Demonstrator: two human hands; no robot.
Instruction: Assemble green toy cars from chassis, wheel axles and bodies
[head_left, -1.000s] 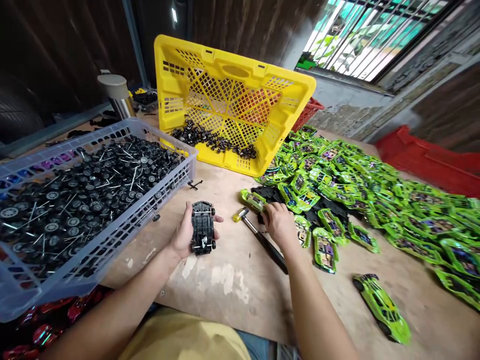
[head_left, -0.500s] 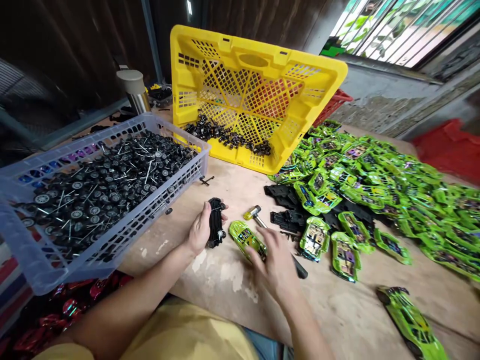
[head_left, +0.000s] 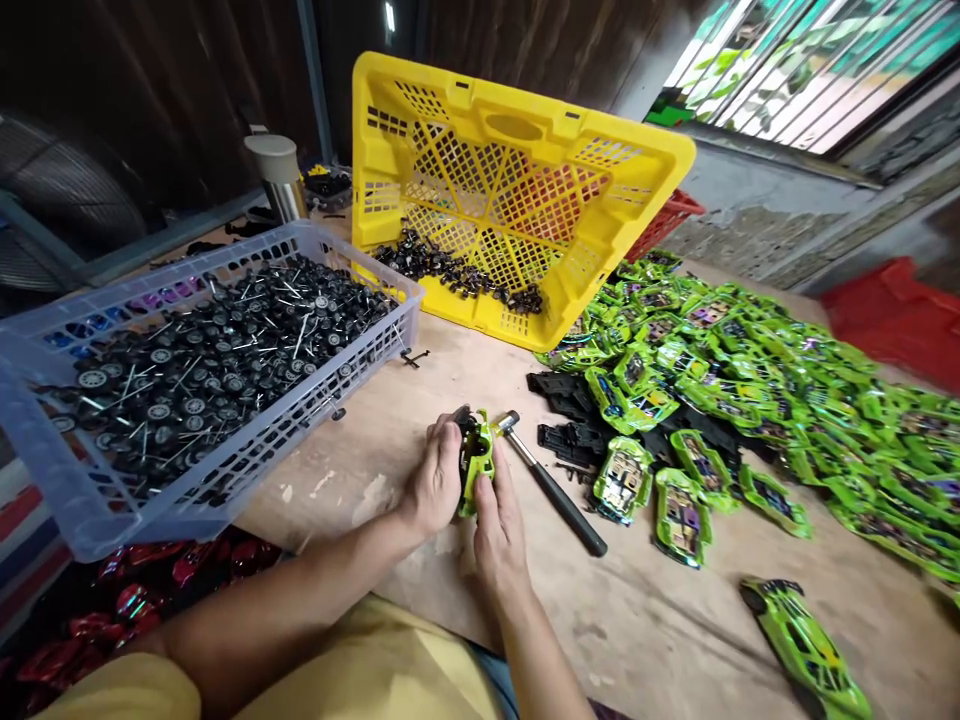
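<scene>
My left hand (head_left: 433,482) and my right hand (head_left: 497,528) meet over the table's near middle. Between them is a toy car (head_left: 475,458): a green body shell pressed against a black chassis with wheels. My left hand is wrapped round the chassis side and my right hand's fingers are closed on the green shell. Just right of the hands, a small hammer (head_left: 551,485) with a black handle and yellow head lies on the wooden table (head_left: 675,620).
A lilac basket (head_left: 187,470) of black wheels on axles stands left. A tipped yellow crate (head_left: 510,180) with wheel parts is behind. Green car shells (head_left: 750,380) and black chassis plates (head_left: 570,440) are heaped right. One assembled green car (head_left: 806,635) lies near right.
My right hand picked a green shell from the heap, carried it left and brought it against the black chassis in my left hand. The camera shifted slightly.
</scene>
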